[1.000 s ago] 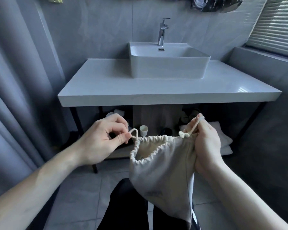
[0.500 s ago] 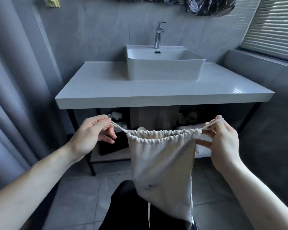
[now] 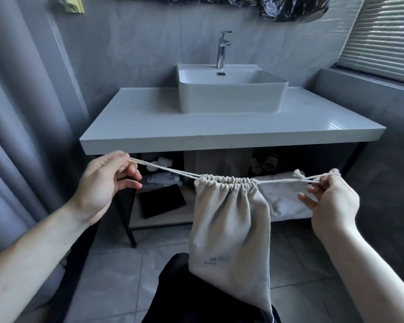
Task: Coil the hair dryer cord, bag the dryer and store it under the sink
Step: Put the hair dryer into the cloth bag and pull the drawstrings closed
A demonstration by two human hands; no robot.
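Note:
A beige cloth drawstring bag (image 3: 229, 231) hangs in front of me, its mouth gathered tightly shut. My left hand (image 3: 103, 183) pinches the left drawstring (image 3: 163, 170) and my right hand (image 3: 331, 197) pinches the right drawstring (image 3: 282, 181). Both cords are stretched taut, sideways from the bag's mouth. The hair dryer and its cord are not visible; the bag hides whatever is in it. The white sink (image 3: 231, 99) sits on the vanity counter (image 3: 149, 127) beyond the bag.
Under the counter an open shelf (image 3: 159, 220) holds a black flat item (image 3: 162, 200), folded white towels (image 3: 287, 201), small rolls and slippers. Black metal legs frame the shelf. A grey curtain hangs at left, a window blind at right. My dark trouser leg is below.
My hands have moved apart, left hand leftward and right hand rightward, pulling the drawstrings. The bag's mouth went from open to fully cinched.

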